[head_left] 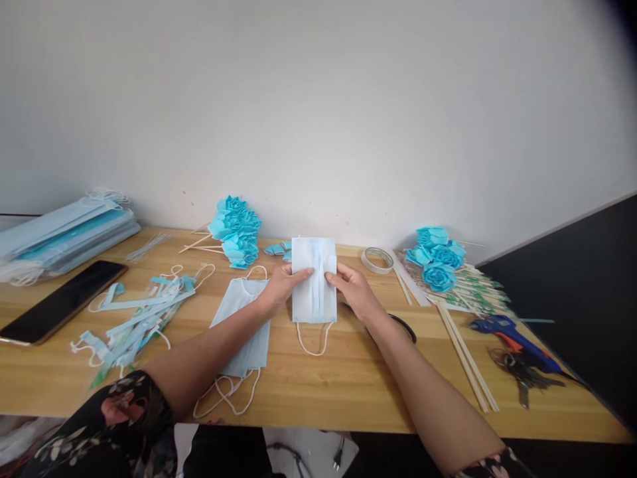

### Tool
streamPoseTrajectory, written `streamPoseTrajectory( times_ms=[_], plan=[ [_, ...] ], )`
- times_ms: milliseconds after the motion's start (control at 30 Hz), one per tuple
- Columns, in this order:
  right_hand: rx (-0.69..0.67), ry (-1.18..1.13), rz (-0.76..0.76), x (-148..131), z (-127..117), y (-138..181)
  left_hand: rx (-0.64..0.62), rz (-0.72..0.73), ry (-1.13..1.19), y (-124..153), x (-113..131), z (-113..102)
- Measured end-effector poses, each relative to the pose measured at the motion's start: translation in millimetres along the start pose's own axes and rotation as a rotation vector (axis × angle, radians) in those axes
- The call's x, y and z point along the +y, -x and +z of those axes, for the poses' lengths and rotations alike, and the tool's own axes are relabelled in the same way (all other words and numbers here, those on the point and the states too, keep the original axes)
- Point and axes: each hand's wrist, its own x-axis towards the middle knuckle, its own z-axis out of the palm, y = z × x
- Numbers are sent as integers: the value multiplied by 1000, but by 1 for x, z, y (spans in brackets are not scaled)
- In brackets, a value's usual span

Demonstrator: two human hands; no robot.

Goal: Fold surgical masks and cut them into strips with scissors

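That face mask looks light, soft and easily creased to me, best held by its side edges, where left hand and right hand pinch it.

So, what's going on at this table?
A person's left hand and right hand hold a pale blue face mask by its two sides, one ear loop hanging below. More masks lie on the wooden table to the left, with blue flowers behind them and a glue gun off to the right.
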Motion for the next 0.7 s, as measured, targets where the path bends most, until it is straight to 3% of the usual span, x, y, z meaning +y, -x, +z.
streamPoseTrajectory(
  times_ms=[100, 233, 400, 700],
  plan=[
    [67, 6, -51, 1, -2, -2, 24, 15, 14, -1, -1, 0],
    [65, -56, -5, 0, -3, -2, 59, 23, 31, 0, 1, 0],
    [3, -157, 9, 0, -4, 0, -7, -31, 6, 3, 3, 1],
    [148, -109, -21, -3, -3, -2, -81, -138, -95, 7, 0, 4]
  ],
)
